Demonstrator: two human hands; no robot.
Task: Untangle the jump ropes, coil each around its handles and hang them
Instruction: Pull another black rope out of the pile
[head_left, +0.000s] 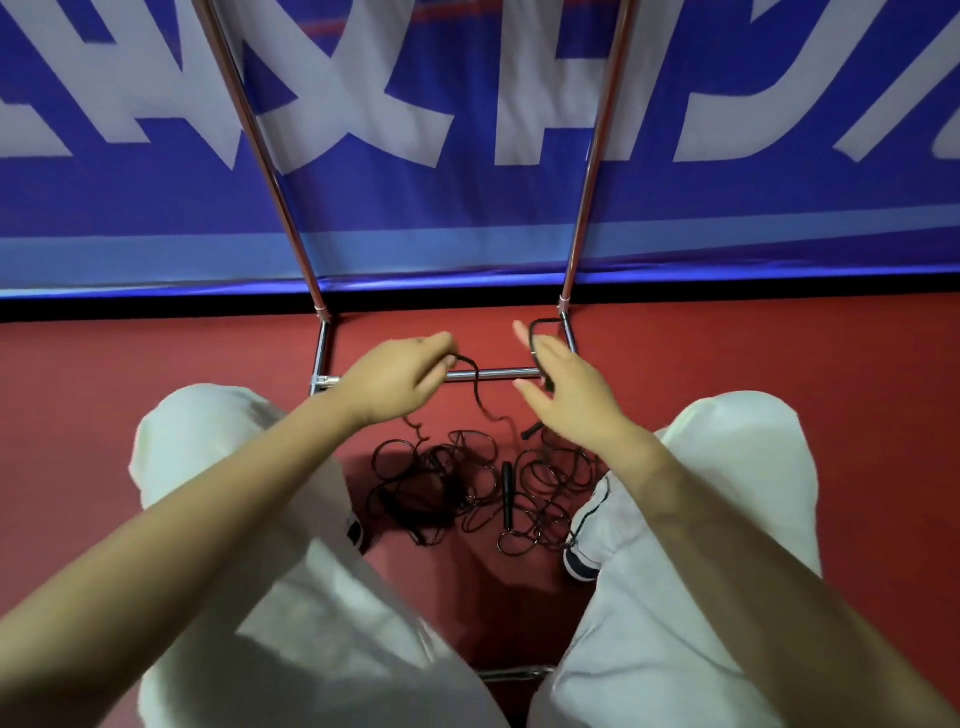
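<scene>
We are at the untangling step, and from left to right the scene reads plainly. Our left hand (395, 374) pinches a kinked strand of black cord (475, 384) at the fingertips, lifted above the floor. From there the strand droops down and toward us into the tangled jump ropes (467, 488), which lie heaped on the red floor (156, 364) between our knees, just in front of the rack's low crossbar (493, 373). 1 free handle (507, 493) rests in the heap, its long axis running away from us toward the rack. Our right hand (563, 384) has its fingers spread, with a cord loop (543, 332) running around or behind them; we cannot tell whether it truly grips.

To do this well, we should probably draw the lifted strand out slowly, following 1 rope toward its handle, and let loops fall free rather than pulling knots tight.
</scene>
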